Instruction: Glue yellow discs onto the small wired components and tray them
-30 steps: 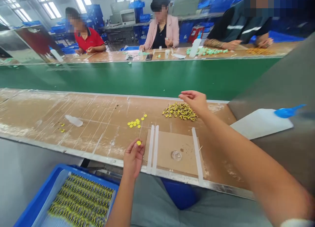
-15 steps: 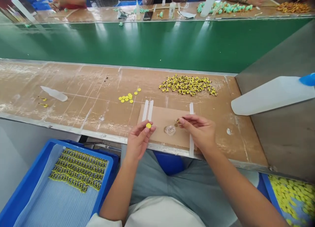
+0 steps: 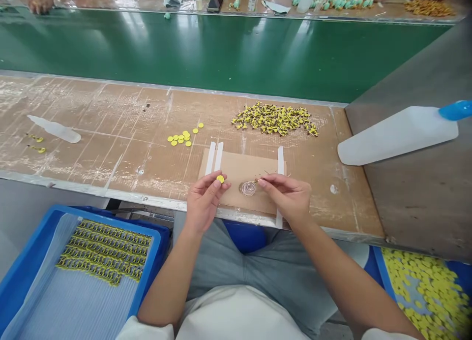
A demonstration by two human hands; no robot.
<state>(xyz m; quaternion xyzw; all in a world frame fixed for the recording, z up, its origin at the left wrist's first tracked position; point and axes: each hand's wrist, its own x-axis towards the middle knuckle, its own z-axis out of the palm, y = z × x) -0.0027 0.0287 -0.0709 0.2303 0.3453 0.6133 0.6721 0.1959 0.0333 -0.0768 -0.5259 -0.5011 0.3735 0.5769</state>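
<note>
My left hand (image 3: pixel 203 200) pinches a round yellow disc (image 3: pixel 220 178) between thumb and fingertips, over the left part of a cardboard sheet (image 3: pixel 236 163). Between my two hands a small clear glass dish (image 3: pixel 247 188) rests on that sheet. My right hand (image 3: pixel 289 195) is closed on a small dark piece (image 3: pixel 257 180), held at the dish's right rim; its details are too small to make out. Several loose yellow discs (image 3: pixel 179 137) lie on the table to the left. A pile of small yellow-and-black pieces (image 3: pixel 275 118) is behind the sheet.
A white bottle with a blue cap (image 3: pixel 394 136) leans at the right by a metal panel. A blue tray (image 3: pixel 157 241) holds rows of yellow-black pieces at lower left; yellow discs (image 3: pixel 427 281) fill another at lower right. A clear bottle (image 3: pixel 55 129) lies far left.
The whole view has shifted with the head. My right hand has brought its small piece left and down to the dish's rim. My left hand still holds the disc.
</note>
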